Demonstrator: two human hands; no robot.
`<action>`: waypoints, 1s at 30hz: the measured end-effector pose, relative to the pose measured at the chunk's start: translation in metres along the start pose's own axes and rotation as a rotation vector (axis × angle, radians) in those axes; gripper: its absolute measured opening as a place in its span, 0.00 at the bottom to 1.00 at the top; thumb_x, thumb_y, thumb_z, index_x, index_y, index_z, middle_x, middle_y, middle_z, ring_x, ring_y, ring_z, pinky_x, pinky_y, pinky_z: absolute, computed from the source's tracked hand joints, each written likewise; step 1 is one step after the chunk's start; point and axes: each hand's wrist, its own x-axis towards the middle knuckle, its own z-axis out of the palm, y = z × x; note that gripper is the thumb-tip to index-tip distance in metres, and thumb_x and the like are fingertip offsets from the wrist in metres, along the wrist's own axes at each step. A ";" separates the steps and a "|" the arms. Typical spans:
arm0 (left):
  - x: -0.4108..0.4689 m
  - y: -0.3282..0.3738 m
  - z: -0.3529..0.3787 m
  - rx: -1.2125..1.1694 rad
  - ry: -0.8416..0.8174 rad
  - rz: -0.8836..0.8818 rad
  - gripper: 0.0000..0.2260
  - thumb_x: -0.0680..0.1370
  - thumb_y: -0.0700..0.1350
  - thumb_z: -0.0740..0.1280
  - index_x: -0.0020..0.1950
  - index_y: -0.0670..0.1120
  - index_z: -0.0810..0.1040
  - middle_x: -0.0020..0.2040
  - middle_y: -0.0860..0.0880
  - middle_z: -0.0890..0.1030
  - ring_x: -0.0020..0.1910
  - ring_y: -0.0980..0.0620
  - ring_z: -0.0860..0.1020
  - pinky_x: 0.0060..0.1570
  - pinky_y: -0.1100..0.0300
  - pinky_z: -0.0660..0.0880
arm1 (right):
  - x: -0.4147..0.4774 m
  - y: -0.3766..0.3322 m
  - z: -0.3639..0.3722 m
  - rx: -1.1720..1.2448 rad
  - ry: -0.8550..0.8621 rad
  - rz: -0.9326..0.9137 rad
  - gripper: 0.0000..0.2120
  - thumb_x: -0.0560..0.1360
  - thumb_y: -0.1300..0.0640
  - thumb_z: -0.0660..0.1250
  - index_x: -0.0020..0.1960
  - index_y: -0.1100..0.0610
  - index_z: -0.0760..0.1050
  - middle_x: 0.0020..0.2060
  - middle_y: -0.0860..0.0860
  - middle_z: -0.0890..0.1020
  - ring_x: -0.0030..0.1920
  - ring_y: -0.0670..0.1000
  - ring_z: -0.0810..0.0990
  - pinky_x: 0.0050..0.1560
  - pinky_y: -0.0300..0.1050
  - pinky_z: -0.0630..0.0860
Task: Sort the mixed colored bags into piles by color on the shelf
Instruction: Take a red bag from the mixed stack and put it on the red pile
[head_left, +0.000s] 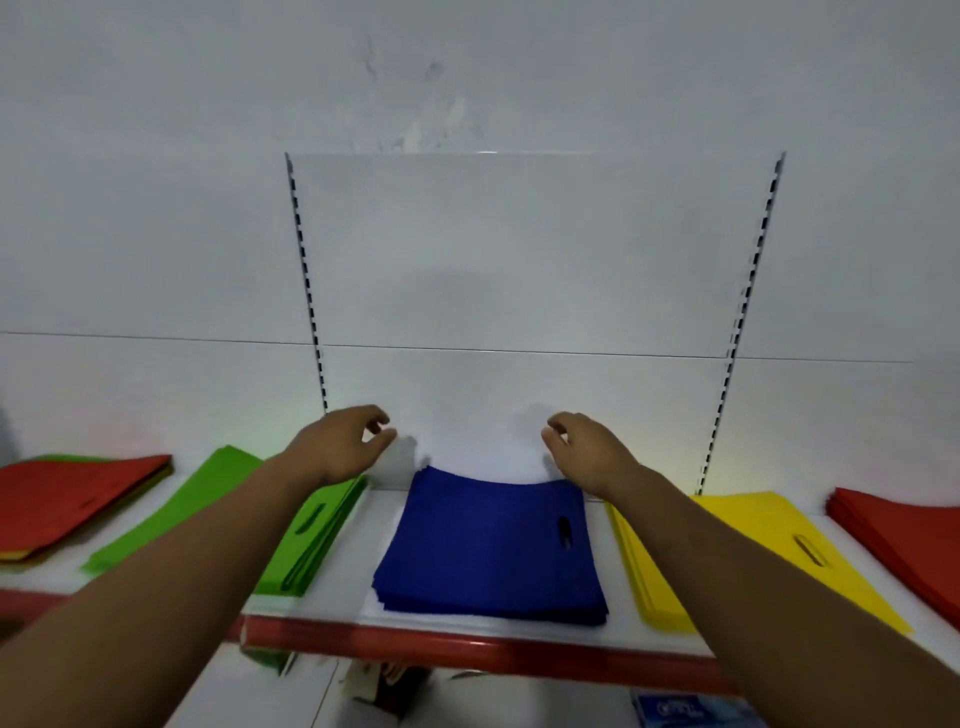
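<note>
Both forearms reach forward over the white shelf with a red front lip (358, 551). The left hand (345, 447) and right hand (584, 452) are raised near the white back panel (519, 286). Each has loosely curled fingers and holds nothing. The gap between them is about as wide as the pile below.

The pile of flat blue fabric bags (488, 551) lies centred on the shelf, below and between the hands. Its rear edge is close under the right hand, and neither hand touches it. Its front edge sits just behind the red lip.

Bare shelf strips separate it from the pile of green bags (218, 480) on the left, which the left forearm partly covers. A similar strip separates it from the pile of yellow bags (779, 519) on the right, which the right forearm crosses.

A red-topped stack (78, 493) lies at far left and a pile of red bags (904, 540) at far right, both well apart from the hands.
</note>
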 end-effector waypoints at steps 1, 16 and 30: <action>-0.008 -0.004 -0.008 0.014 0.009 -0.009 0.18 0.80 0.63 0.60 0.64 0.56 0.75 0.57 0.58 0.80 0.53 0.53 0.79 0.56 0.51 0.77 | 0.002 -0.010 0.002 0.006 -0.014 -0.023 0.20 0.82 0.43 0.55 0.66 0.53 0.74 0.60 0.52 0.79 0.57 0.53 0.78 0.61 0.54 0.75; -0.187 -0.183 -0.132 0.112 0.156 -0.320 0.20 0.78 0.66 0.59 0.59 0.55 0.79 0.51 0.56 0.82 0.48 0.53 0.80 0.51 0.54 0.78 | -0.004 -0.264 0.121 0.062 -0.166 -0.425 0.21 0.82 0.42 0.58 0.68 0.52 0.74 0.65 0.52 0.78 0.63 0.54 0.77 0.65 0.53 0.72; -0.431 -0.452 -0.257 0.166 0.293 -0.681 0.19 0.82 0.60 0.59 0.66 0.51 0.76 0.58 0.54 0.80 0.52 0.53 0.78 0.53 0.52 0.77 | -0.081 -0.612 0.313 0.102 -0.299 -0.672 0.17 0.80 0.43 0.58 0.63 0.49 0.76 0.60 0.50 0.80 0.60 0.54 0.78 0.63 0.54 0.73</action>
